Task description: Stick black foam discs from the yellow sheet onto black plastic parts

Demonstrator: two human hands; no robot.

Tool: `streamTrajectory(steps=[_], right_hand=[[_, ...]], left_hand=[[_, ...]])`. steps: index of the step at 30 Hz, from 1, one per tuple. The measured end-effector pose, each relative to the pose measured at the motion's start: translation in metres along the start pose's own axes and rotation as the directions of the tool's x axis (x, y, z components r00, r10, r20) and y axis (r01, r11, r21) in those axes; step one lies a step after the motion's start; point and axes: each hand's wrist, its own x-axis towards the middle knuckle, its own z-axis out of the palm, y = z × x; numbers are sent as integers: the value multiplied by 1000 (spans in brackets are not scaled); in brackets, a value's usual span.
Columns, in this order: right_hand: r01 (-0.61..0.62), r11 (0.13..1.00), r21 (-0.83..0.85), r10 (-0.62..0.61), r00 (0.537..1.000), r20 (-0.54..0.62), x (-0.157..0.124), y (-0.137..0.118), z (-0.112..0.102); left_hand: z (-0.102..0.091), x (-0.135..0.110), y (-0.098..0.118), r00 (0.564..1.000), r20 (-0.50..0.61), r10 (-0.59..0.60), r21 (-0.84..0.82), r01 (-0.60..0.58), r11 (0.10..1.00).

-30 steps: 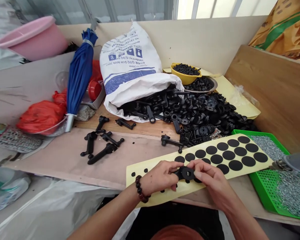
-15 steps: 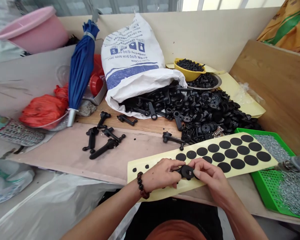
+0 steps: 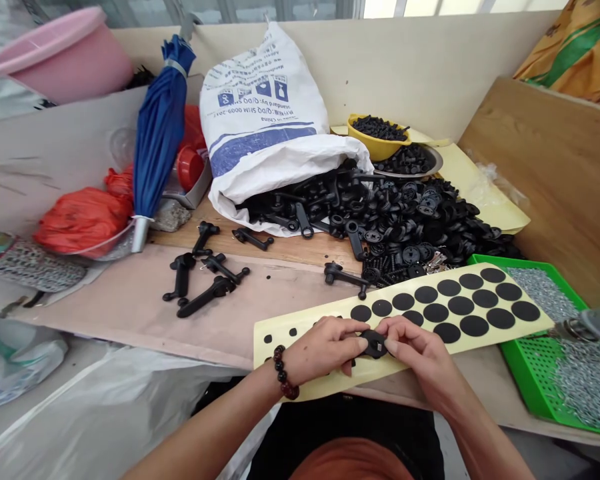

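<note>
The left hand (image 3: 323, 351) and right hand (image 3: 416, 351) are pinching a round black plastic knob (image 3: 374, 344) between them, just above a yellow backing sheet (image 3: 490, 340) of black dots.

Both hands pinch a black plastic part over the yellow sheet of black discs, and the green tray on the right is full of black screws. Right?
Not quite: the green tray holds small silver metal pieces, not black screws, as the head view shows. The rest stands: the left hand and right hand pinch the black plastic part over the yellow sheet of black discs.
</note>
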Motion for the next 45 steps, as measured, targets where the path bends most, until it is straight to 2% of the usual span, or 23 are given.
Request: streamTrajectory(steps=[7,11,14,18,23,26,30,33,37,45], right_hand=[[43,999,-8,-43,999,-32,-1,-6,6],[90,996,3,-90,995,-38,-1,-11,12],[99,995,6,-98,995,-34,-2,-11,15],[79,997,-20,-79,997,-22,-5,-13,18],[100,994,-41,-102,994,-43,-8,-15,19],[132,991,-23,-133,990,-46,-7,-14,19],[136,990,-23,-136,990,-33,-7,-12,21],[142,989,-29,-142,990,-19,-8,-12,22],[112,993,-34,-112,994,6,-11,-17,22],[44,992,121,-50,998,40,-19,-23,26]], left_hand=[[7,-4,4,998,-61,-33,-119,26,993],[11,-8,6,992,-124,14,-103,-27,994],[11,-10,8,993,-113,33,-82,-43,996],[11,-12,9,994,-112,-3,-113,-9,994],[17,-13,5,976,-218,4,-213,-51,976],[21,-14,0,957,-284,55,-173,-108,979],[24,-15,-6,929,-357,93,-66,-125,990],[26,-14,-7,921,-379,90,-86,-132,988],[26,-16,-4,929,-365,62,-182,-137,974],[23,-28,5,933,-350,-91,-388,-56,920]])
